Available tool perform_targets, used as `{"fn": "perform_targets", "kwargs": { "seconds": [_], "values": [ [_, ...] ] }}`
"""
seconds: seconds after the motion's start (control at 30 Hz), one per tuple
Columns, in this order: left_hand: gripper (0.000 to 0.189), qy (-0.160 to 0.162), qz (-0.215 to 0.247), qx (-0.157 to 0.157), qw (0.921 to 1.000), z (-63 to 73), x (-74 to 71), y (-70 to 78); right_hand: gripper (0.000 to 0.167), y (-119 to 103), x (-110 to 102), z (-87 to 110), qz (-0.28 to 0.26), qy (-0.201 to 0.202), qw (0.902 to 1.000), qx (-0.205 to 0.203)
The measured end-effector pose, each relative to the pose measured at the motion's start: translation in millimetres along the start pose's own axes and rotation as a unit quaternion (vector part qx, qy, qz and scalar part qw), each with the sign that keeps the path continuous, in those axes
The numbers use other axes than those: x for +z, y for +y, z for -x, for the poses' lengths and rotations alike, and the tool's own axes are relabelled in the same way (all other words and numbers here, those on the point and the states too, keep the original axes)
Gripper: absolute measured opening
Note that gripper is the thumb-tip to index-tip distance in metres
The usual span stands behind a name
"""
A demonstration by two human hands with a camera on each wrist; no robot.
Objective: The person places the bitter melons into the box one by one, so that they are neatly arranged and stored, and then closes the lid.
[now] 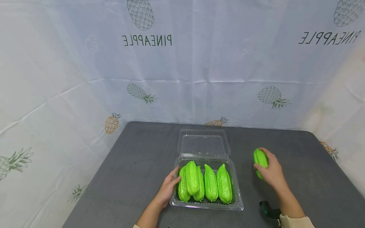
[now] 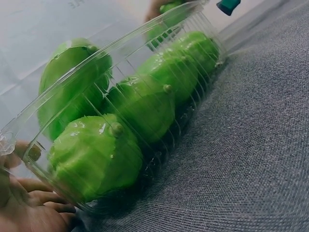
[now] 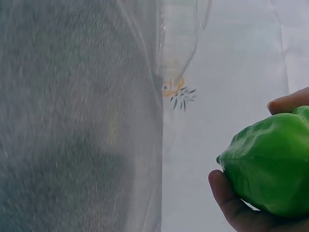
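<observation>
A clear plastic clamshell box (image 1: 211,206) sits on the table with its lid (image 1: 203,143) folded back. Inside are several bright green, ridged star fruits (image 1: 224,184), one of which (image 1: 192,179) lies on top of two others at the left. My left hand (image 1: 167,190) grips the box's left wall, thumb over the rim and fingers outside, as the left wrist view also shows. To the right of the box, my right hand (image 1: 271,171) holds another star fruit (image 3: 270,162) between thumb and fingers, apart from the box.
The dark grey table (image 1: 137,158) has rounded back corners. Behind it and along both sides hangs a white cloth (image 1: 182,60) printed with pineapples. A dark green strap (image 1: 268,210) shows by my right wrist.
</observation>
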State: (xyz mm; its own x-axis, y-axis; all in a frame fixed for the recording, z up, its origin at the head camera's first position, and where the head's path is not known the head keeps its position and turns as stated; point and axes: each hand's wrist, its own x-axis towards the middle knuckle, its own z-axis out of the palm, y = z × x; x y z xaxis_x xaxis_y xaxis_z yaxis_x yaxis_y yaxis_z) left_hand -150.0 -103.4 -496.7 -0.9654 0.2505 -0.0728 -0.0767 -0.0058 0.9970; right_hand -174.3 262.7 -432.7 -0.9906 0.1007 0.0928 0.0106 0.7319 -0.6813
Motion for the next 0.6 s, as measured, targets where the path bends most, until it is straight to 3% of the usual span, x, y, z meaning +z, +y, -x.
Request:
{"fn": "perform_targets", "kwargs": {
  "seconds": [0.33,0.6],
  "values": [
    [0.059,0.0,-0.003,-0.002,1.0,0.5,0.3,0.9,0.069,-16.2,13.3,15.4,-0.04,0.004,0.999,0.02],
    [0.059,0.004,-0.006,-0.004,1.0,0.4,0.0,1.1,0.069,-32.6,24.9,25.6,-0.09,0.062,0.9938,0.022]
  ]
}}
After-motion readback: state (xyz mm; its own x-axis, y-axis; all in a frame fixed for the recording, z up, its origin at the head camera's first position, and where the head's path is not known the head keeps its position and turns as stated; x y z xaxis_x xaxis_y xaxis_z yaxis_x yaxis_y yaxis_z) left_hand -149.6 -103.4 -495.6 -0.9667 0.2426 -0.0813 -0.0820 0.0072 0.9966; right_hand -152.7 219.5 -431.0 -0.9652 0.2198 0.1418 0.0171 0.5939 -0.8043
